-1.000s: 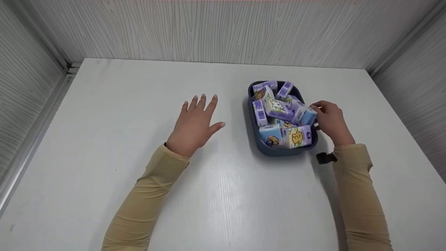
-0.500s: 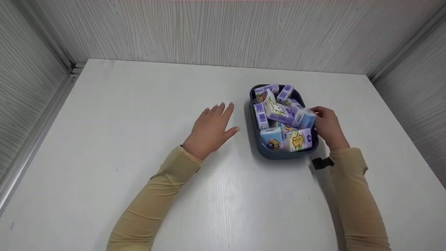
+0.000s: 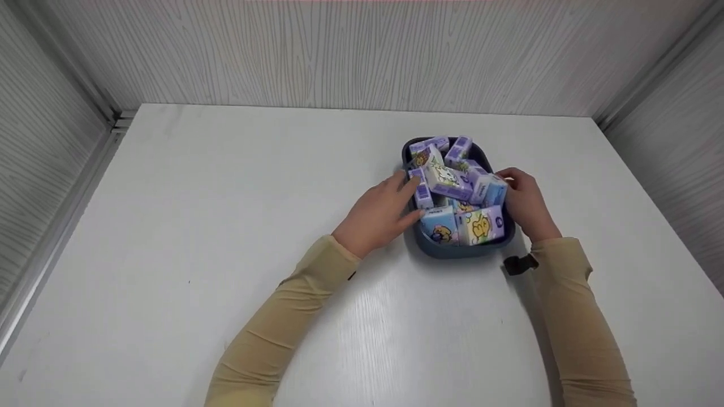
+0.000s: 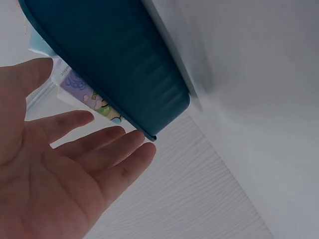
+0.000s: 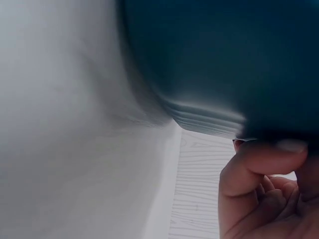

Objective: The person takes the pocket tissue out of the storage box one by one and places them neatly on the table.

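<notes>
A dark blue plastic basket [image 3: 452, 251] stands on the table, heaped with small purple and blue packs [image 3: 449, 180] printed with cartoon animals; they look like pocket tissue packs. At the basket's left rim is my left hand [image 3: 380, 217], fingers extended and spread. The left wrist view shows its palm [image 4: 55, 184] with fingertips by the rim and a purple pack [image 4: 82, 92] above the hand. On the opposite side, my right hand [image 3: 529, 206] holds the basket's right rim. In the right wrist view its bent fingers [image 5: 237, 172] meet the rim; part of that grip is hidden.
The white table [image 3: 186, 226] reaches back to a wood-grained panel [image 3: 362, 56]. Further panels stand at the left [image 3: 45, 141] and right [image 3: 679, 141]. A black strap [image 3: 520, 264] sits at the right sleeve's cuff.
My left hand has moved right, from the open table to the basket's left rim. My right hand has stayed at the right rim, settling closer to it. The packs lie as before.
</notes>
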The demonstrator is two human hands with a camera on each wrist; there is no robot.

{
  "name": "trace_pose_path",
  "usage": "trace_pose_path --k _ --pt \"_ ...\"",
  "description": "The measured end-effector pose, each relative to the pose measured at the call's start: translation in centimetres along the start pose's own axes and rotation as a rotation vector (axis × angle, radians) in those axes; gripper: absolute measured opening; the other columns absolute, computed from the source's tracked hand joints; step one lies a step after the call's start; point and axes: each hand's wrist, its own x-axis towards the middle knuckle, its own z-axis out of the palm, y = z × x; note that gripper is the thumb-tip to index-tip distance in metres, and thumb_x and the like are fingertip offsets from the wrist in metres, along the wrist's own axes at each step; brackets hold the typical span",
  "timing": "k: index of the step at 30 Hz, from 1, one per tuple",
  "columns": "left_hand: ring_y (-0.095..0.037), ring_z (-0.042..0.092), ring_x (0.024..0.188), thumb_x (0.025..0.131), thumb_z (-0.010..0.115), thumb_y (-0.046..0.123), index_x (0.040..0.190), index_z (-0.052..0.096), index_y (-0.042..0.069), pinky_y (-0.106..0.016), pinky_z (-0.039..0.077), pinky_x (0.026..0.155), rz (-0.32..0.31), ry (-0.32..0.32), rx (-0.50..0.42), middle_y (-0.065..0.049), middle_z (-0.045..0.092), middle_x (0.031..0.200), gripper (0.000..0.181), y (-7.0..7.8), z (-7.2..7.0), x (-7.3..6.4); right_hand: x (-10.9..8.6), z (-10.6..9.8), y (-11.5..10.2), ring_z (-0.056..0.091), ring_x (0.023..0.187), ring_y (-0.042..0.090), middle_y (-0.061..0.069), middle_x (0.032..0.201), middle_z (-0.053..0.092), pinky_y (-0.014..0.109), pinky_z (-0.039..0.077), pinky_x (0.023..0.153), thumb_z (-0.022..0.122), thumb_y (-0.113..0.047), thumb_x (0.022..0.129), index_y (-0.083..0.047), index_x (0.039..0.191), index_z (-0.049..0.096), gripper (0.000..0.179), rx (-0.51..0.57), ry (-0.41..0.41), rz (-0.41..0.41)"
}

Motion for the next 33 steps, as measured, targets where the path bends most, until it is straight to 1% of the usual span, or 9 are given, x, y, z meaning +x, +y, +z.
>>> trace_pose_path --k 4,9,12,15,21,24,26,29,33 --pt "-0.032 0.041 0.130 0.099 0.046 0.044 0.148 0.032 0.009 -0.042 0.037 0.103 -0.009 0.019 -0.016 -0.022 0.031 0.148 0.062 0.3 0.6 0.7 0.0 0.1 0.1 0.056 0.078 0.011 0.011 0.099 0.059 0.024 0.045 0.067 0.042 -0.016 0.100 0.002 0.120 0.052 0.029 -0.007 0.025 -0.013" --pt "-0.031 0.032 0.136 0.099 0.046 0.045 0.145 0.035 0.008 -0.043 0.036 0.104 -0.044 0.024 -0.061 -0.021 0.025 0.151 0.060 0.6 1.1 1.5 0.0 0.3 0.3 0.055 0.076 0.011 0.007 0.094 0.060 0.024 0.045 0.065 0.043 -0.014 0.099 0.000 0.117 0.055 0.025 0.004 0.056 -0.015" --pt "-0.030 0.029 0.138 0.098 0.047 0.044 0.140 0.037 0.006 -0.042 0.036 0.104 -0.041 0.039 -0.079 -0.021 0.026 0.151 0.058 0.8 1.2 1.8 -0.1 0.4 0.4 0.056 0.074 0.012 0.008 0.094 0.061 0.024 0.045 0.065 0.043 -0.015 0.100 -0.001 0.117 0.055 0.025 0.013 0.063 -0.020" --pt "-0.030 0.032 0.136 0.096 0.049 0.042 0.137 0.039 0.004 -0.042 0.036 0.104 -0.022 0.061 -0.097 -0.021 0.030 0.149 0.057 0.7 1.2 1.9 -0.1 0.4 0.4 0.056 0.074 0.012 0.008 0.094 0.061 0.024 0.046 0.064 0.043 -0.017 0.100 -0.001 0.117 0.055 0.026 0.007 0.067 -0.024" --pt "-0.028 0.038 0.132 0.095 0.055 0.038 0.144 0.032 0.001 -0.036 0.034 0.105 0.013 0.076 -0.135 -0.019 0.034 0.145 0.065 0.4 0.9 1.8 0.0 0.4 0.4 0.055 0.074 0.013 0.010 0.095 0.060 0.025 0.045 0.064 0.043 -0.016 0.100 -0.002 0.116 0.055 0.025 -0.009 0.069 -0.023" --pt "-0.026 0.043 0.126 0.094 0.058 0.036 0.146 0.030 0.001 -0.034 0.037 0.102 0.035 0.082 -0.152 -0.017 0.036 0.140 0.068 0.2 0.5 1.6 0.0 0.3 0.4 0.056 0.075 0.013 0.011 0.096 0.060 0.024 0.046 0.064 0.043 -0.017 0.100 -0.001 0.117 0.055 0.027 -0.013 0.068 -0.029" --pt "-0.023 0.047 0.119 0.093 0.060 0.036 0.146 0.029 0.002 -0.032 0.040 0.098 0.036 0.075 -0.162 -0.016 0.037 0.136 0.070 0.0 0.1 1.5 0.0 0.3 0.4 0.055 0.075 0.013 0.011 0.096 0.060 0.024 0.045 0.064 0.043 -0.017 0.100 -0.001 0.117 0.055 0.027 -0.019 0.069 -0.031" --pt "-0.018 0.050 0.107 0.090 0.065 0.036 0.148 0.027 0.004 -0.029 0.043 0.091 0.002 0.053 -0.188 -0.013 0.038 0.129 0.076 -0.2 -0.5 1.3 0.0 0.3 0.4 0.055 0.074 0.014 0.012 0.095 0.059 0.025 0.045 0.064 0.043 -0.017 0.099 -0.002 0.117 0.055 0.026 -0.027 0.067 -0.029" --pt "-0.015 0.047 0.097 0.085 0.071 0.038 0.151 0.022 0.007 -0.027 0.043 0.083 -0.066 0.012 -0.236 -0.010 0.035 0.120 0.087 -0.5 -1.0 1.0 0.0 0.3 0.4 0.056 0.077 0.015 0.012 0.098 0.060 0.026 0.046 0.065 0.043 -0.016 0.099 -0.002 0.118 0.054 0.026 -0.020 0.057 -0.015"
